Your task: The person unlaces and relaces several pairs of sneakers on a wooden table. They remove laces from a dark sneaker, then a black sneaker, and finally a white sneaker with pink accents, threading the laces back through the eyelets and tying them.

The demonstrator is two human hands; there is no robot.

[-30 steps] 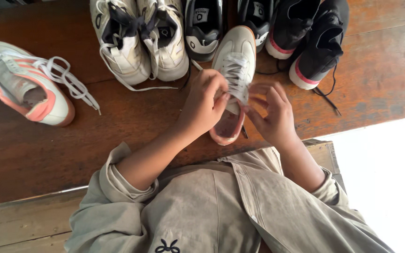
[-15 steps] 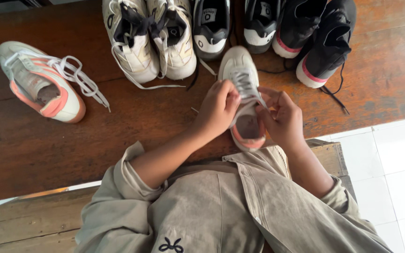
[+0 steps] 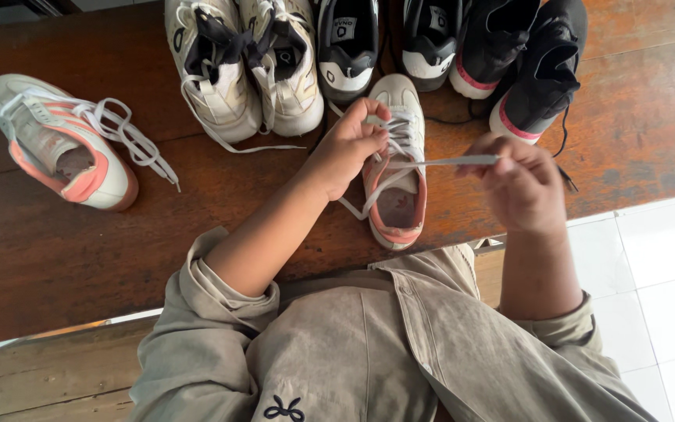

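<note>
While the left hand pinches the eyelets of the white-and-coral sneaker on the desk, the right hand's grip is closed on the lace, drawn taut sideways. Lacing looks partly done; upper eyelets and the knot seem left.

desk: your worn, scuffed brown wood, dull sheen | sneaker: matt cream cloth, coral trim | lace: flat woven cloth | jacket: matt khaki cloth | floor: glossy white tile

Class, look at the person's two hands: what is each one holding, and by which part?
The right hand pinches a white shoelace near its free end, pulled taut. The left hand grips the same lace at the eyelets of the white-and-coral sneaker.
</note>
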